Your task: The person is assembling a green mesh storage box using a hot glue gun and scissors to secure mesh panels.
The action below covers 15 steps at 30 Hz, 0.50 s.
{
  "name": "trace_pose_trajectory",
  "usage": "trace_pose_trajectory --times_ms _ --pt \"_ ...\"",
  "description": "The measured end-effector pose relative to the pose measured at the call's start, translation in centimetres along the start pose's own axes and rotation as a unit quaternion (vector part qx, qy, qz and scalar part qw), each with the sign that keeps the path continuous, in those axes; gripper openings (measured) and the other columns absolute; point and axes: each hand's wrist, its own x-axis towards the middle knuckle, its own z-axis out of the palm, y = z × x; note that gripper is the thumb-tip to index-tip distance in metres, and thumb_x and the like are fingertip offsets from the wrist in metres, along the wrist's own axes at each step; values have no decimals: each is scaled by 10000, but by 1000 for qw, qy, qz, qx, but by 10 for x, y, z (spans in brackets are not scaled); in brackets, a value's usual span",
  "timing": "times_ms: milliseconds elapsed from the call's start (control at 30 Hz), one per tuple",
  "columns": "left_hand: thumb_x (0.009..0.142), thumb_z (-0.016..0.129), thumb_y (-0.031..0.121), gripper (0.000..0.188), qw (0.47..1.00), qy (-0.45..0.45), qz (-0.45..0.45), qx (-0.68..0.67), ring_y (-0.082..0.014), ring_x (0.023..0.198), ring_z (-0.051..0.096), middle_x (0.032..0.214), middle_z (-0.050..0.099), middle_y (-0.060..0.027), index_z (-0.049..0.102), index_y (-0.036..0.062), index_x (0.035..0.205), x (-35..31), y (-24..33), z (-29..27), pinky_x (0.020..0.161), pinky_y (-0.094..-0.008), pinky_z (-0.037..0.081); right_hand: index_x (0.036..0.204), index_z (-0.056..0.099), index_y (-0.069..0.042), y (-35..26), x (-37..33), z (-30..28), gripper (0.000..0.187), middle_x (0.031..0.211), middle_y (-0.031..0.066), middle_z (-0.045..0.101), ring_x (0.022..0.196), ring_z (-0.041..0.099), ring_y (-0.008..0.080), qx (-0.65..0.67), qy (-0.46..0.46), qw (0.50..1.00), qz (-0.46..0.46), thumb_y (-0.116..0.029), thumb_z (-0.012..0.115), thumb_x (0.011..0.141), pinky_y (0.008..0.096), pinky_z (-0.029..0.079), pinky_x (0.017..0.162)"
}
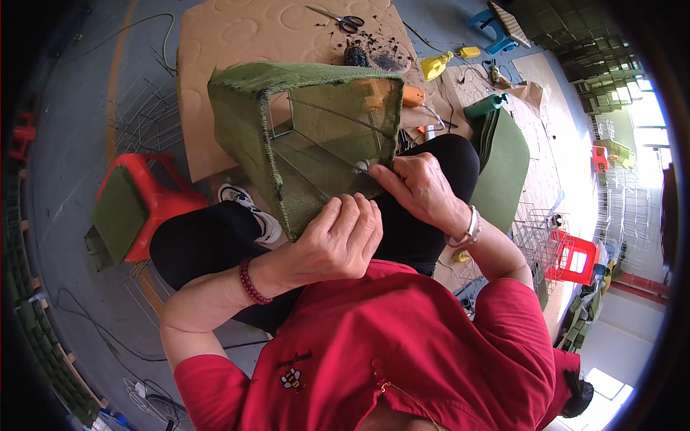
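A box-shaped green mesh fabric cover (244, 129) stands over my lap, stretched on a thin wire frame (282, 132). Its open side faces me, with a dark stitched seam along the left edge. My left hand (343, 233) is closed at the cover's lower edge, fingertips pinching the mesh. At the lower right corner, my right hand (425, 188) pinches the cover's edge between thumb and curled fingers. A small whitish bit (363, 166) shows by the right thumb; I cannot tell what it is. An orange-handled tool (412, 96) lies behind the mesh, partly hidden.
Beyond the cover, a brown board-topped table (208, 43) carries scissors (348, 23) and dark scraps. Yellow (435, 66) and green bottles (483, 106) are at right, by stacked green panels (507, 161). A red stool (172, 194) with green fabric stands left; wire frames (147, 118) lie around.
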Motion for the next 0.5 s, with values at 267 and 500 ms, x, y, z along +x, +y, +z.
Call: trace_pose_trajectory --times_ms 267,500 --pt "814 615 89 251 1000 -9 2 -9 -250 838 652 926 650 -171 663 -72 1002 0 7 1 759 -340 562 548 482 -12 5 10 -1 441 492 189 470 469 510 408 -22 73 997 7 -214 666 894 457 394 462" --pt "814 610 94 250 1000 -18 -10 -19 -241 844 642 931 648 -164 665 -72 992 -1 2 -3 774 -337 554 554 525 7 -3 15 -15 534 497 166 506 472 545 354 -11 65 998 22 -365 687 900 451 399 475"
